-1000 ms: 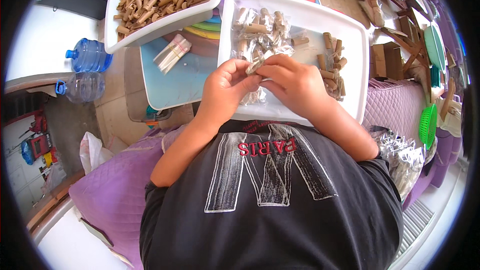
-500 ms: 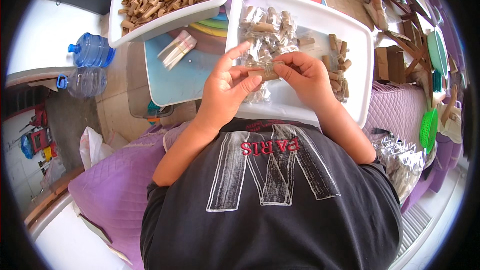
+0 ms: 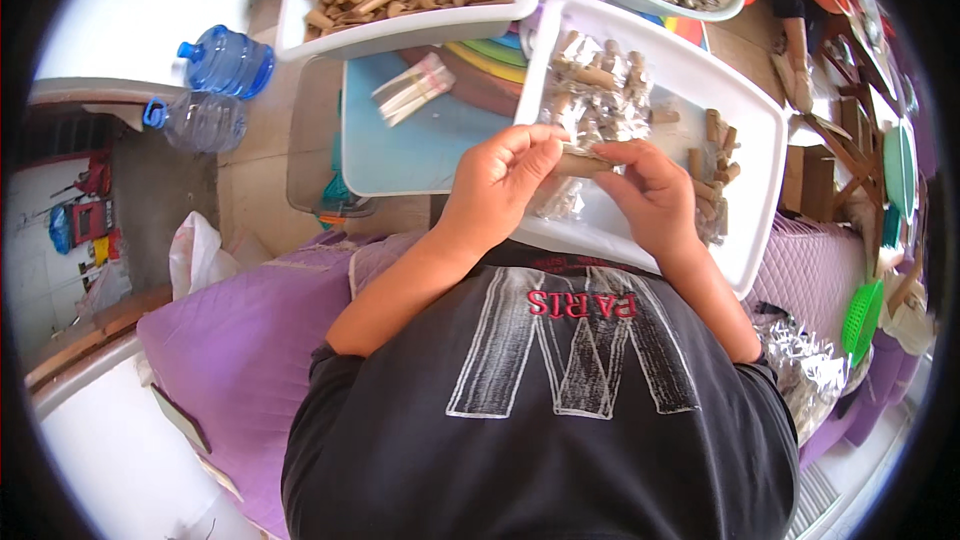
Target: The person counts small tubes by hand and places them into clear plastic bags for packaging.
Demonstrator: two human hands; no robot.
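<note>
A short brown tube [image 3: 580,164] is held level between my two hands, over the near part of a white tray [image 3: 752,262]. My left hand [image 3: 503,180] pinches its left end between thumb and fingers. The right end sits in the closed fingertips of my right hand [image 3: 655,195]. Whether a wrapper lies around the tube is hard to make out. Just beyond my hands, a heap of brown rolls in clear shiny wrap [image 3: 600,90] lies in the tray. Several more brown tubes [image 3: 715,175] are gathered at the tray's right side, next to my right hand.
A white bin [image 3: 400,38] full of curved brown pieces stands at the far left. Nearer lies a light blue panel [image 3: 400,162] with a bundle of pale sticks [image 3: 413,88]. A basin [image 3: 670,8] of shiny items sits beyond the tray. Large water bottles [image 3: 228,62] stand left.
My left fingers, raised and spread before, have come down and closed on the tube's left end. The thin loose strand seen over the tube no longer shows. The whole view has shifted.
</note>
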